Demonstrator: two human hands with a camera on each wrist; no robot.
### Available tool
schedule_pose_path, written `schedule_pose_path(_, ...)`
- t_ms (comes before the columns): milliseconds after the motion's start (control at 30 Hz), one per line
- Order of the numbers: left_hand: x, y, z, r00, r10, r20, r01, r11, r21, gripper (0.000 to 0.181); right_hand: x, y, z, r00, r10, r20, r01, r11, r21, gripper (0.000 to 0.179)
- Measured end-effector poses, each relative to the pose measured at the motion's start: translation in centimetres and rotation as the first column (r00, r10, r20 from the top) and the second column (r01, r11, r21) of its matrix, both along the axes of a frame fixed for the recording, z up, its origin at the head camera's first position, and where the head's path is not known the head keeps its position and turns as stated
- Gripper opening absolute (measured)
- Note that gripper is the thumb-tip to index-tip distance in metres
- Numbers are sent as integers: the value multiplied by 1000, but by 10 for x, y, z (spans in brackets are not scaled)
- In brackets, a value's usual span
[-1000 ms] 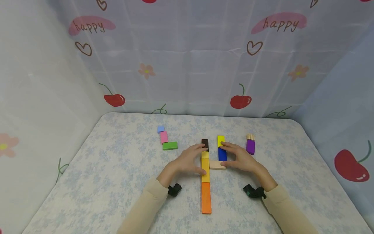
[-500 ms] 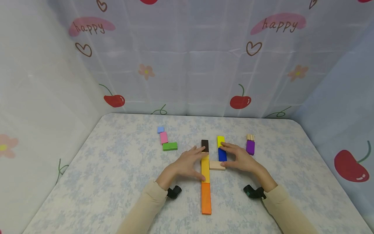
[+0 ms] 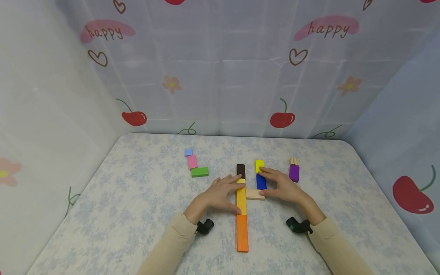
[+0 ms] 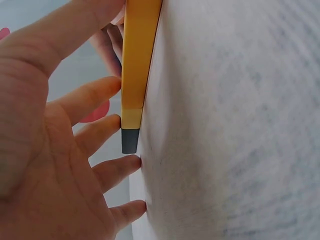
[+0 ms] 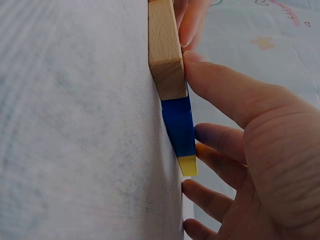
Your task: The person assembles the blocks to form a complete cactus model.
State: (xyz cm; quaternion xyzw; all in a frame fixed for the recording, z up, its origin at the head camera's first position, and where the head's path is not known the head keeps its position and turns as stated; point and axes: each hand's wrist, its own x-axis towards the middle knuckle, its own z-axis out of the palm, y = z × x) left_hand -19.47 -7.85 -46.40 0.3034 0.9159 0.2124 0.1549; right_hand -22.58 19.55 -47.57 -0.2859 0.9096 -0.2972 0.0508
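Observation:
A straight column of flat blocks lies on the table: an orange block [image 3: 242,236], an amber block [image 3: 242,200], a short pale-yellow block [image 4: 131,119] and a black block [image 3: 240,170]. My left hand [image 3: 219,193] rests its thumb and some fingertips on the column, fingers spread; its outer fingertips reach the table. Beside the amber block lies a plain wooden block [image 3: 253,195], with a blue block [image 3: 261,183] and a bright yellow block [image 3: 259,165] beyond it. My right hand [image 3: 285,186] touches these with thumb and fingertips, fingers loosely extended.
At the back left, light-blue [image 3: 188,152], pink [image 3: 192,162] and green blocks [image 3: 199,172] form a bent row. A purple block [image 3: 294,173] and several thin wooden pieces [image 3: 294,161] lie at the right. A printed curtain [image 3: 220,76] stands behind the table.
My left hand has slid slightly along the column toward me, its thumb now near the amber block's lower end. The right hand and the blocks look unmoved.

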Motion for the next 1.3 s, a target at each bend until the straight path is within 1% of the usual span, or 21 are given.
schedule_pose_path(233,0,-1,-1,1000,3,-1,-3,1000,-12,87,0,-1,1,1000,3,3,-3,1000,-2,71)
schedule_pose_path(333,0,-1,-1,1000,2,-11,-2,1000,-9,87,1,-1,1,1000,-1,2,1,1000,-1,71)
schedule_pose_path(467,-1,-1,-2,1000,0,-12,0,1000,-3,87,0,0,1,1000,-8,5,8,1000,-11,71)
schedule_pose_path(533,-1,-1,-2,1000,0,-8,0,1000,-1,87,-1,2,2,1000,-18,6,18,999,-31,71)
schedule_pose_path(667,-1,-1,-3,1000,2,-4,-2,1000,4,87,-4,10,6,998,-66,-13,64,995,-79,69)
schedule_pose_path(800,-1,-1,-3,1000,2,-9,-2,1000,11,87,-7,23,14,988,-154,-19,151,981,-119,65)
schedule_pose_path(900,-1,-1,-3,1000,2,-14,-2,1000,13,87,-9,35,20,977,-210,-23,205,970,-132,63)
schedule_pose_path(1033,-1,-1,-3,1000,5,-12,-5,1000,13,87,-11,53,25,968,-251,-18,247,960,-132,62)
schedule_pose_path(1167,-1,-1,-3,1000,4,-11,-3,1000,16,87,-13,69,26,958,-286,28,287,948,-140,61)
schedule_pose_path(1300,-1,-1,-4,1000,1,-18,0,1000,25,87,-15,81,23,953,-292,77,301,939,-166,62)
